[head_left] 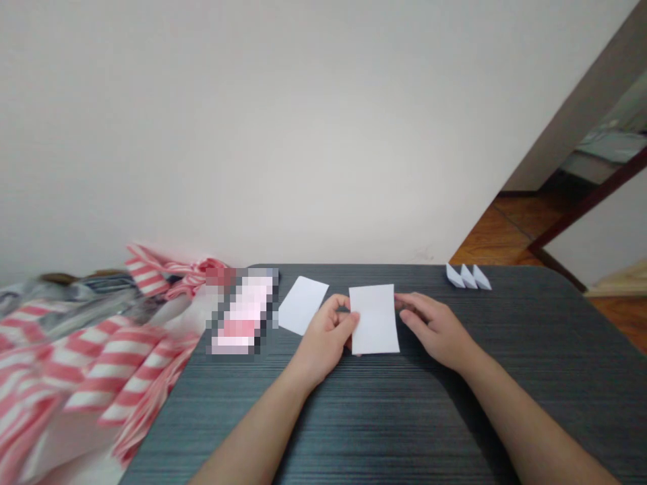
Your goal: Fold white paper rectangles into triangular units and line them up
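A white sheet of paper [375,320] is held up over the dark table, its plain face toward me. My left hand [326,337] pinches its left edge, thumb in front and fingers behind. By the right edge is my right hand [435,327], thumb and fingers apart; its fingertips reach the paper's edge, and whether they touch it I cannot tell. Another white sheet [303,304] lies flat beyond my left hand, which covers part of it. At the back right, several small folded white paper pieces [468,277] stand in a row.
The dark, wood-grained table [354,417] meets a pale wall [323,135] at the back. A blurred-out flat rectangular object [245,311] lies at the table's left. Red-and-white striped cloth [116,364] is heaped beyond the left edge. Wooden floor [500,222] shows at right.
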`<state>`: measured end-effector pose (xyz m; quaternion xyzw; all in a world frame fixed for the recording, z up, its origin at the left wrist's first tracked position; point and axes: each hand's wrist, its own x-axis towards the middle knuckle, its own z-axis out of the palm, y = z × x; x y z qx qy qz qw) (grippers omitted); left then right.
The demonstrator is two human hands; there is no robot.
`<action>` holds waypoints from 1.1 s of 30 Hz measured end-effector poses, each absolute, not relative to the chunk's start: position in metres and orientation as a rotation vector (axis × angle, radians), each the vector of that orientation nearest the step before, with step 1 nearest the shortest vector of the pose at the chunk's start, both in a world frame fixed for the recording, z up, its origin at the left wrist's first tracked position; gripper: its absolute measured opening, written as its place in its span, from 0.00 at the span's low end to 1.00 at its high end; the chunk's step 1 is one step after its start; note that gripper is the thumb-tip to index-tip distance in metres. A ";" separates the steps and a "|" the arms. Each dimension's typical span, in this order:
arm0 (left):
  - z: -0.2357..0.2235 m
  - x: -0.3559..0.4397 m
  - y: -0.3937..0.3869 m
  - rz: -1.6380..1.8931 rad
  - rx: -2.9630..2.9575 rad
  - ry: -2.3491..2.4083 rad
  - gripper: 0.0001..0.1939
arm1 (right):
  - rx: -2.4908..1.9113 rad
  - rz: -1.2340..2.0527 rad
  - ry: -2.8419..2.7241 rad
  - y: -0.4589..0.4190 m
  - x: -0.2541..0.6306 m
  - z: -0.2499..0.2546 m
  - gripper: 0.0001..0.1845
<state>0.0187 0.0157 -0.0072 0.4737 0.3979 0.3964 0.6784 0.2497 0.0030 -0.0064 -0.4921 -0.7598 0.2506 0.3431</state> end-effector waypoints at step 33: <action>0.000 0.020 0.013 0.827 1.146 0.892 0.12 | -1.227 1.229 -1.665 -0.008 0.236 -0.005 0.20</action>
